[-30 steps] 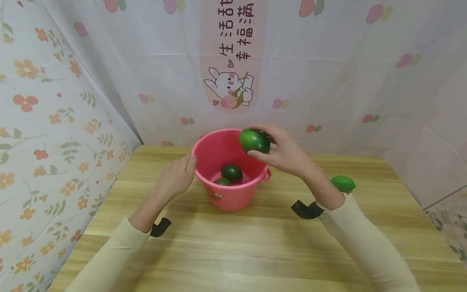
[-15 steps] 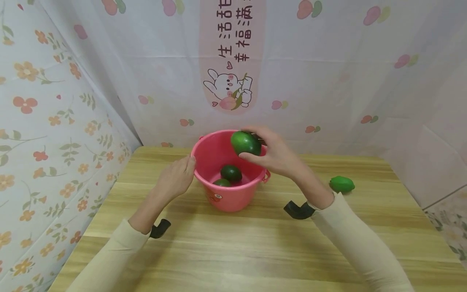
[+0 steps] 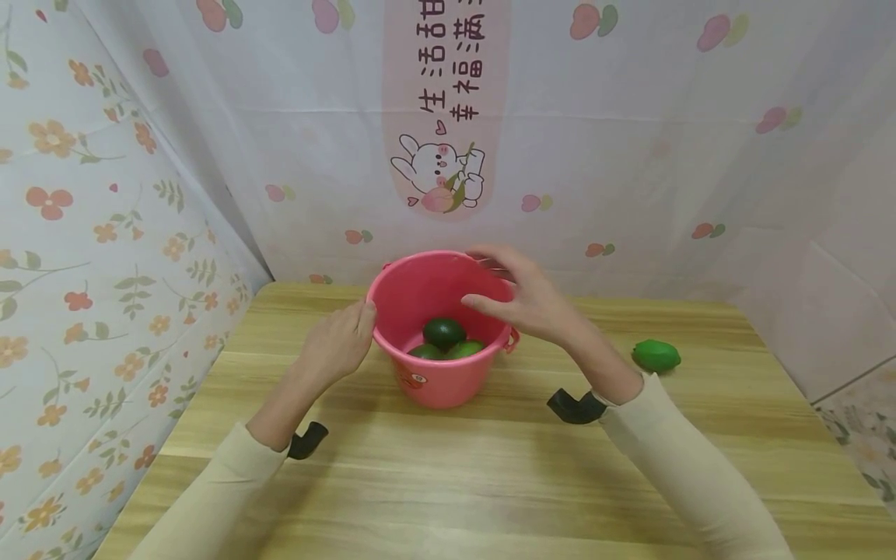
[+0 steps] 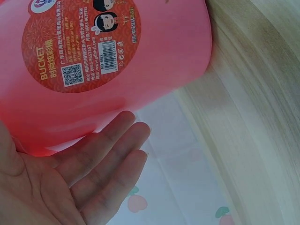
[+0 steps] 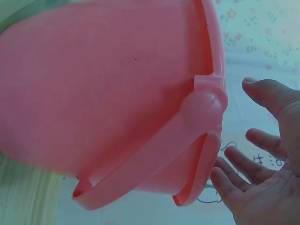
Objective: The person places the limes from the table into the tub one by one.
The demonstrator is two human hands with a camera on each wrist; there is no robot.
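Observation:
A pink bucket (image 3: 441, 381) stands upright on the table, its round label facing the left wrist camera. My left hand (image 3: 339, 338) holds the rim at the left, the thumb at the top edge; in the left wrist view its fingers (image 4: 105, 154) lie along the outer wall. Over the right side of the opening, my right hand (image 3: 528, 299) is spread with nothing in it. Down inside lie three glossy oval green fruits: a dark one (image 3: 444, 333) at the back, a brighter one (image 3: 466, 349) at the right, and another (image 3: 425, 352) partly hidden by the front rim.
A green lemon-shaped fruit (image 3: 656, 355) lies on the wood-grain table (image 3: 448, 482), right of the bucket. The bucket's handle (image 5: 145, 159) hangs down its outer side. Behind the table hangs a printed curtain (image 3: 630, 171); a floral one (image 3: 112, 257) is at the left.
My right hand moved left over the bucket, then let go of the green oval fruit, which now lies inside with the other two. My left hand has stayed at the rim.

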